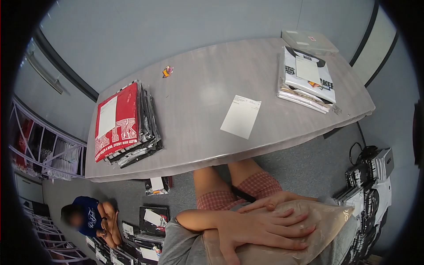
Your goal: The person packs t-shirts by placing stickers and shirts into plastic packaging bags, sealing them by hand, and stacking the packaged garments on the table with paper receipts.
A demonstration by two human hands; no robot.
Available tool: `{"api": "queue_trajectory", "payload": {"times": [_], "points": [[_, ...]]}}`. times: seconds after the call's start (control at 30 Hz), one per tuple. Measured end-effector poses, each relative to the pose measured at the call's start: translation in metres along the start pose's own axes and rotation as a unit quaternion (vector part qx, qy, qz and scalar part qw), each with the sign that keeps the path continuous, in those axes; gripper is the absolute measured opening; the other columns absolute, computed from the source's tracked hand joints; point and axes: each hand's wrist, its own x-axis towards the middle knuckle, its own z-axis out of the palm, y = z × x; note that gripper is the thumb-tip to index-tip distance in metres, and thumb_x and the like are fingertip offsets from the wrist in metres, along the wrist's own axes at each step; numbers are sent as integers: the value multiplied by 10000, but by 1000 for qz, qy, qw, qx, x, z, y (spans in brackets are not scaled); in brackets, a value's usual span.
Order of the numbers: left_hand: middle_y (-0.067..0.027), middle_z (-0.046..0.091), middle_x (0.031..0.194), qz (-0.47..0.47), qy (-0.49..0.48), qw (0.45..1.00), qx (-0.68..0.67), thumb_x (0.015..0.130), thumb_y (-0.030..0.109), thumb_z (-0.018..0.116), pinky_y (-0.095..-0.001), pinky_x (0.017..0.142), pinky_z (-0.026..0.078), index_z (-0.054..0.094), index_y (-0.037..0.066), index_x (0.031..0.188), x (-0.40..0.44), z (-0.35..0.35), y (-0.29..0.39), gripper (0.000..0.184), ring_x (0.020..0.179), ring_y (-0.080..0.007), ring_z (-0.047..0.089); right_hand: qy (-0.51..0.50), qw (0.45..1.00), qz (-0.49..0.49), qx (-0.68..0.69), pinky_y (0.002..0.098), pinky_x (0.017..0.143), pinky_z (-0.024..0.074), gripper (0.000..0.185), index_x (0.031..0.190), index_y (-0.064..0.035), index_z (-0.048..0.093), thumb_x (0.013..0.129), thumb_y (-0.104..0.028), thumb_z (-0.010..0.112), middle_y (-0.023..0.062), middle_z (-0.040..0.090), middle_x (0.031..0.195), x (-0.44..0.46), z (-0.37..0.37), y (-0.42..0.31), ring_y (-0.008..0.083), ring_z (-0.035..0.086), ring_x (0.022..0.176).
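A tan plastic-wrapped package (327,216) lies against my body at the bottom of the view. My left hand (269,227) rests flat on top of it, fingers spread. Beside the package's upper edge is my right hand (265,203), its fingers stretched out towards my left wrist and partly hidden by it. On the table (190,110) in front of me, a white printed slip (241,117) lies alone. A stack of bagged garments topped by a red one (126,119) sits at the left, and a stack with a white garment (327,88) on top at the right.
A clear plastic box (309,42) stands at the table's back right corner. A small colourful item (167,71) lies near the back edge. Another person (90,216) sits on the floor at lower left beside bagged garments (153,221). More stacks (362,190) stand at right; shelves (62,150) at left.
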Motion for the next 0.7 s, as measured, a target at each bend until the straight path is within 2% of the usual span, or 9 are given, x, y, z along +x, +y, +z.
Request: {"api": "queue_trajectory", "payload": {"times": [0.1,0.17,0.37,0.6,0.63,0.67,0.7], "points": [[-313,99,1368,-6,-3,1000,-18,653,703,485,-580,959,-34,294,-69,1292,-2,1,0,1021,1259,-489,-32,11,999,-3,-30,387,990,242,640,1217,-39,436,763,-481,534,181,323,1319,0,-2,-1,294,287,1223],[-309,98,1370,3,33,998,-50,662,693,492,-574,963,-31,294,-65,1294,-3,7,-2,1007,1262,-484,-35,18,999,-6,-46,386,986,250,619,1209,-45,449,766,-467,540,180,331,1314,-1,-2,0,293,297,1218],[-299,127,1370,-9,29,999,18,660,673,518,-565,970,-21,311,-49,1294,-5,10,3,983,1267,-477,-32,47,994,-11,-96,382,975,275,555,1186,-61,487,774,-426,557,177,354,1300,-8,0,0,290,328,1201],[-295,166,1363,-17,22,1000,2,666,648,530,-570,968,-15,318,-2,1308,-6,11,9,938,1272,-471,-20,85,980,-16,-178,378,961,304,483,1159,-79,531,783,-378,578,173,381,1283,-21,0,-13,286,363,1182],[-291,163,1366,-40,59,997,9,687,632,517,-580,964,-19,364,2,1282,-10,15,12,880,1273,-470,-11,192,952,-3,-239,381,897,369,315,1006,-95,626,768,-300,610,157,500,1155,-32,-15,-43,269,467,1070],[-287,159,1369,-62,95,993,17,708,616,504,-590,959,-23,411,6,1257,-12,17,13,826,1274,-470,-3,314,930,28,-190,363,860,391,297,916,-69,645,758,-316,596,128,566,1047,-46,-23,-74,260,520,982],[-287,159,1369,-61,90,994,17,708,616,504,-590,959,-23,411,6,1257,-13,21,12,826,1274,-470,-3,394,890,-34,-228,371,766,429,447,788,-28,662,803,-441,492,142,595,933,-57,-33,-99,273,558,863]]}}
